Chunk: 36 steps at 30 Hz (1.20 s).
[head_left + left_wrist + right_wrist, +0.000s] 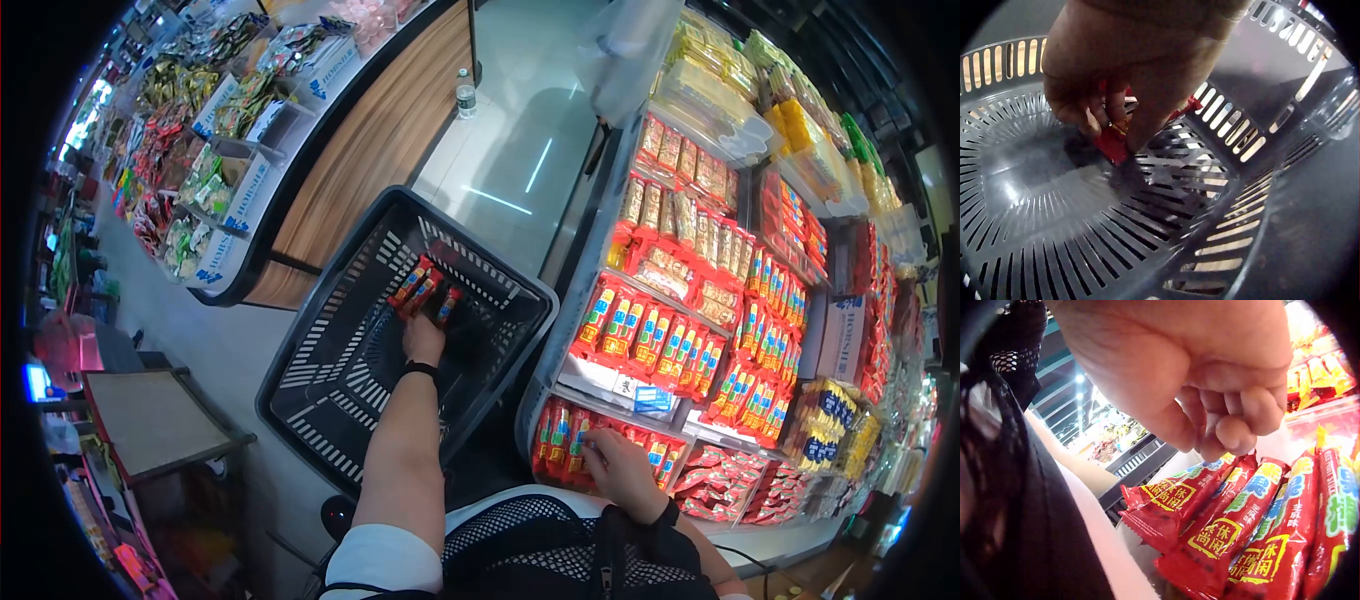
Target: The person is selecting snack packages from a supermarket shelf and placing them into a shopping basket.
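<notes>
Deep inside the dark plastic basket (330,400), the left hand (423,340) is at several red snack packets (412,285). The left wrist view shows the left hand (1129,75) with curled fingers gripping a red packet (1112,145) above the slotted basket floor (1041,187). Over the lower shelf bin of red packets (557,440) is the right hand (625,470). In the right wrist view the right hand (1210,381) has its fingers loosely curled, with nothing seen in them, just above red packets (1247,506) with yellow and blue print.
Tiered shelves of red packets (650,330) rise on the right, with yellow packs (710,55) higher up. A wood-panelled counter (350,150) with snack bins stands left. A bottle (466,95) stands on the floor. A small table (150,420) is at lower left.
</notes>
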Each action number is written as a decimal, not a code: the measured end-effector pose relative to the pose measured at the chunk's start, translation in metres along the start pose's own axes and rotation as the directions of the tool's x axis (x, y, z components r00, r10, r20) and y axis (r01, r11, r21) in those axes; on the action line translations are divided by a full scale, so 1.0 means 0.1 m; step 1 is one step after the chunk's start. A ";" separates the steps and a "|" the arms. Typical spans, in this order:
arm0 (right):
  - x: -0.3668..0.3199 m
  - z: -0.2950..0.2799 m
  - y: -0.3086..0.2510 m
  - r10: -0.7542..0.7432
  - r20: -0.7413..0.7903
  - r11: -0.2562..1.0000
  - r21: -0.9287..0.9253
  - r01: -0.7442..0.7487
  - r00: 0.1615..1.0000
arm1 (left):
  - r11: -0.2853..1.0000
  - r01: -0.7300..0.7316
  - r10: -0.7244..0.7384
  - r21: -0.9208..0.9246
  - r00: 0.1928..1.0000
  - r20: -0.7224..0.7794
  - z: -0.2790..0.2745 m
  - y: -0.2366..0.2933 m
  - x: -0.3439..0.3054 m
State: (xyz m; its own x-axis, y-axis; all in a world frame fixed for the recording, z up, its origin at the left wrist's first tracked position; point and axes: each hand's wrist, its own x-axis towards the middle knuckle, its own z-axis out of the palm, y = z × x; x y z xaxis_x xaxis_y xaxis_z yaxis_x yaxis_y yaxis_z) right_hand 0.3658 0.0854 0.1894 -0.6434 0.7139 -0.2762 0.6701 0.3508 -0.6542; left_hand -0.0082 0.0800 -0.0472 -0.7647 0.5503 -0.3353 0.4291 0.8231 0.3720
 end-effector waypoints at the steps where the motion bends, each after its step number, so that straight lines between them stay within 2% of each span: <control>1: 0.00 0.00 0.00 -0.028 -0.016 1.000 -0.008 0.028 0.999 | 1.000 0.010 -0.008 -0.024 0.996 0.086 -0.06 0.01 0.00; 2: 0.00 -0.01 -0.02 -0.033 -0.019 0.999 -0.009 0.033 0.999 | 1.000 0.008 -0.006 -0.026 0.997 0.081 -0.14 0.00 -0.02; 4: -0.01 -0.02 -0.06 -0.026 -0.050 0.999 0.023 0.027 0.998 | 0.975 0.041 -0.006 -0.219 0.987 0.159 -0.35 -0.01 -0.07; 6: -0.02 -0.02 -0.07 -0.010 -0.072 0.998 0.053 0.014 0.997 | 0.971 -0.021 0.048 -0.239 0.993 0.107 -0.54 0.01 -0.21; 8: -0.04 -0.02 -0.08 0.012 -0.098 0.996 0.085 -0.003 0.995 | 0.793 -0.049 0.113 -0.607 0.991 0.067 -0.75 0.09 -0.46; 10: -0.07 -0.04 -0.10 0.009 -0.132 0.987 0.158 0.013 0.991 | 0.684 -0.069 0.196 -0.727 0.976 0.092 -0.99 0.30 -0.83; 12: -0.08 -0.08 -0.13 0.016 -0.135 0.979 0.202 0.011 0.991 | 0.521 -0.137 0.358 -0.842 0.931 0.070 -1.11 0.55 -1.26; 14: -0.09 -0.11 -0.16 0.019 -0.107 0.964 0.265 0.011 0.994 | 0.493 -0.109 0.455 -0.863 0.878 0.148 -1.19 0.83 -1.71; 16: -0.10 -0.09 -0.17 -0.075 -0.216 0.958 0.256 0.131 0.973 | 0.518 -0.195 0.598 -0.833 0.778 0.190 -1.10 1.00 -2.05; 18: -0.16 -0.06 -0.12 -0.043 -0.181 0.945 0.312 0.099 0.983 | 0.600 -0.363 0.691 -0.713 0.684 0.233 -1.04 1.17 -2.44; 20: -0.20 0.02 0.00 0.091 -0.165 0.849 0.529 0.010 0.982 | 0.514 -0.555 0.793 -0.654 0.599 0.115 -1.01 1.32 -2.75; 21: -0.22 -0.04 0.05 0.188 -0.057 0.849 0.512 -0.133 0.981 | 0.521 -0.562 0.785 -0.642 0.610 0.103 -1.00 1.37 -2.86; 22: -0.28 -0.05 0.11 0.189 -0.063 0.849 0.513 -0.131 0.980 | 0.517 -0.566 0.789 -0.642 0.605 0.102 -0.97 1.36 -2.86; 24: -0.35 0.01 0.29 0.200 -0.185 0.808 0.586 -0.056 0.962 | 0.370 -0.788 0.903 -0.492 0.429 -0.008 -0.92 1.30 -2.79; 25: -0.35 0.06 0.36 0.153 -0.309 0.792 0.606 0.071 0.939 | 0.417 -0.806 0.898 -0.420 0.436 0.055 -0.94 1.25 -2.78; 26: -0.41 0.05 0.44 0.150 -0.312 0.790 0.608 0.076 0.938 | 0.416 -0.809 0.899 -0.415 0.434 0.054 -0.94 1.20 -2.76; 27: -0.46 -0.01 0.47 0.225 -0.143 0.862 0.490 -0.128 0.964 | 0.422 -0.830 0.904 -0.365 0.417 0.096 -0.92 1.14 -2.75; 28: -0.50 -0.05 0.50 0.323 0.014 0.893 0.326 -0.310 0.946 | 0.425 -0.849 0.905 -0.313 0.401 0.139 -0.90 1.09 -2.75; 29: -0.52 0.11 0.64 0.253 0.047 0.822 0.516 -0.241 0.966 | 0.446 -0.841 0.893 -0.307 0.395 0.215 -0.88 1.03 -2.76; 30: -0.52 0.10 0.60 0.250 0.046 0.821 0.519 -0.237 0.967 | 0.445 -0.842 0.893 -0.303 0.395 0.215 -0.87 1.01 -2.77; 32: -0.51 0.08 0.48 0.204 0.099 0.899 0.376 -0.226 0.974 | 0.389 -0.875 0.919 -0.288 0.348 0.186 -0.88 0.98 -2.79; 33: -0.47 0.08 0.48 0.221 0.157 0.901 0.344 -0.263 0.963 | 0.389 -0.876 0.919 -0.284 0.348 0.185 -0.90 0.98 -2.80; 36: -0.40 0.11 0.45 0.222 0.132 0.892 0.372 -0.256 0.966 | 0.399 -0.874 0.912 -0.276 0.347 0.220 -0.95 1.00 -2.82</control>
State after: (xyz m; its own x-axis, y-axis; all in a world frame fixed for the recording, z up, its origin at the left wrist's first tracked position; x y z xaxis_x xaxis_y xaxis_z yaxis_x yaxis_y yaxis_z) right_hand 0.4178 0.0666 0.1632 -0.5219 0.6873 -0.5053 0.6251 -0.0950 -0.7748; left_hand 0.2045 -0.0062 0.1673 0.2319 0.9722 0.0321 0.7071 -0.1912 0.6808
